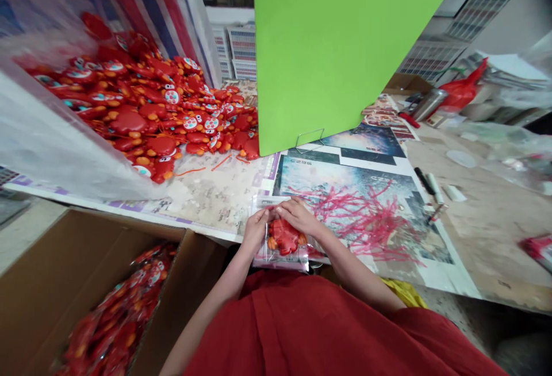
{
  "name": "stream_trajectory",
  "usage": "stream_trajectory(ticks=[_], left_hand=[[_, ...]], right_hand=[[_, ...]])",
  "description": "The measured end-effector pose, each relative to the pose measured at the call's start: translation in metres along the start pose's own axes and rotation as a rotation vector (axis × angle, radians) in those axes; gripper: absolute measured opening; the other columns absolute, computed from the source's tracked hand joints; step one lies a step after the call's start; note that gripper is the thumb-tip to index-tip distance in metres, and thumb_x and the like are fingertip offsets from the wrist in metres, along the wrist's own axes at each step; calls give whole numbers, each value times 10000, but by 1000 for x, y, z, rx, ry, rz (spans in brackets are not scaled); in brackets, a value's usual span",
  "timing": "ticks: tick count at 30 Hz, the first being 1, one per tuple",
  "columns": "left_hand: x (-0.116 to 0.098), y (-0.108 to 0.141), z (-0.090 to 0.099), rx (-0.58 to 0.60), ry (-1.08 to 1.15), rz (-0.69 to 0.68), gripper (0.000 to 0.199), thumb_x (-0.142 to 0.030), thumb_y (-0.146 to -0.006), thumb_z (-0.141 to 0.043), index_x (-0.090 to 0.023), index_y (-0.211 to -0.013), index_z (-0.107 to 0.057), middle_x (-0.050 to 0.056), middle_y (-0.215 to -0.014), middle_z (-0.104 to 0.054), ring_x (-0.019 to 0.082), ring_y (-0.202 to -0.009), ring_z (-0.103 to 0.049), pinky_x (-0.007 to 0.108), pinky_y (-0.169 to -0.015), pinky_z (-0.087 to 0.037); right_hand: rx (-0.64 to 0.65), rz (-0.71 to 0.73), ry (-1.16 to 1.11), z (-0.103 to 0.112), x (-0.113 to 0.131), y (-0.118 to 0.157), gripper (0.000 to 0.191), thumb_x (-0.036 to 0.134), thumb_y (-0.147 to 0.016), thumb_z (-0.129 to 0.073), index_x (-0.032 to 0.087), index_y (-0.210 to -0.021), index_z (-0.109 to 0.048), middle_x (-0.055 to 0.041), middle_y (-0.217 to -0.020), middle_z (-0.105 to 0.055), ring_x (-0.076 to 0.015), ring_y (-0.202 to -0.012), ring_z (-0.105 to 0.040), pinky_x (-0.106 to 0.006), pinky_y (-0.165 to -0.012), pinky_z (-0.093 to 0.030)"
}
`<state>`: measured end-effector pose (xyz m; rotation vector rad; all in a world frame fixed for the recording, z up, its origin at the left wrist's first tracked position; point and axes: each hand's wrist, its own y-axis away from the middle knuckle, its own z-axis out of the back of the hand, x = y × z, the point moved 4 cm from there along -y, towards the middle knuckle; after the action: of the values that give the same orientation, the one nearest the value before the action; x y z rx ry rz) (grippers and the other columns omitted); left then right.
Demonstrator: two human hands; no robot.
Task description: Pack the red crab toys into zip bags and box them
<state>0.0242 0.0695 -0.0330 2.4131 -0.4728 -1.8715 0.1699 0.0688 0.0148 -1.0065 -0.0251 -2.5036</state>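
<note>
A red crab-shaped toy (285, 238) with orange feet lies inside a clear plastic bag (276, 258) at the table's front edge, close to my body. My left hand (259, 223) pinches the bag's upper left side. At its upper right, my right hand (297, 215) has its fingers closed on the bag near the opening. The fingertips of both hands nearly meet above the toy. Under the bag there seem to be more flat clear bags, partly hidden.
Loose red crab toys (159, 117) spill from a striped woven sack (64, 146) at the left. Bagged toys (125, 307) fill part of a cardboard box (43, 261) below. A green board (336, 48) stands ahead. Pink strips (366, 221) and a marker (425, 180) lie right.
</note>
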Motion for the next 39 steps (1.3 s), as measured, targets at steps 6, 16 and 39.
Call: stream_trajectory(ticks=[6,16,39], left_hand=[[-1,3,0,-4,9,-2,437,-533,-728,-688,-158,-949,-721,57,-888,-743,229,-850,-672,343,-843,-502],[1,1,0,1,28,0,414,-515,-753,-671,-152,-950,-704,79,-889,-747,234,-848,-682,352,-834,-510],[-5,4,1,-40,-33,3,476,-540,-727,-684,-142,-985,-715,77,-836,-727,203,-791,-662,284,-709,-505]], right_hand=[[35,47,-48,-3,5,-7,550,492,-1010,-231,192,-799,-641,-32,-816,-688,-181,-834,-603,-404,-1015,-301],[-183,-82,34,13,-18,-5,493,449,-1017,-275,191,-855,-662,-29,-790,-686,-179,-826,-608,-383,-972,-301],[199,-101,436,-2,-17,-23,120,238,-875,-586,171,-858,-684,-90,-949,-694,-249,-1026,-527,-455,-1013,-201]])
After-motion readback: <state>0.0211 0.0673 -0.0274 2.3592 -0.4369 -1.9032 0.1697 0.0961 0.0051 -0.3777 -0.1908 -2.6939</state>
